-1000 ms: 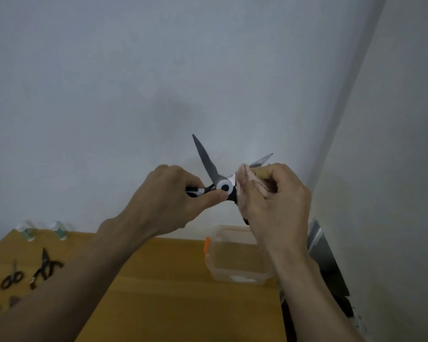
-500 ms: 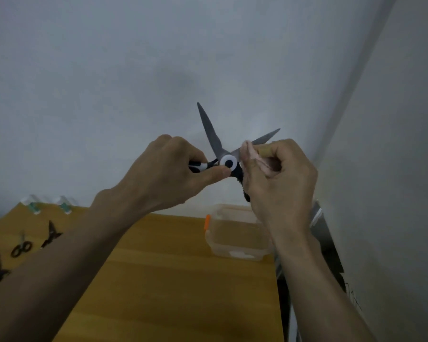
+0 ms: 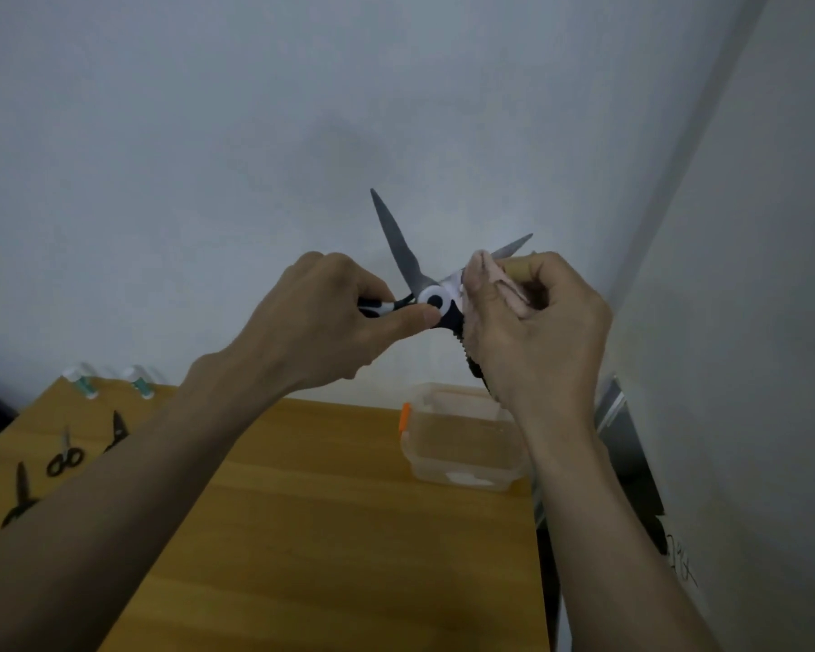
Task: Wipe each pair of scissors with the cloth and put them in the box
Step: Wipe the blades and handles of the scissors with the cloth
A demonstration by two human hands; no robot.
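The left hand (image 3: 330, 322) grips the handle of black-and-white steel scissors (image 3: 431, 294), blades spread. The right hand (image 3: 537, 331) pinches a pale pink cloth (image 3: 499, 282) around one blade. A clear plastic box (image 3: 462, 440) sits on the table below the right hand.

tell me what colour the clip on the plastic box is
Orange clip, on the clear box's left side; head view.

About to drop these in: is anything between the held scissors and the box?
Nothing visible. The scissors are held in the air above the table, and the clear box sits open-topped below, partly hidden by the right hand.
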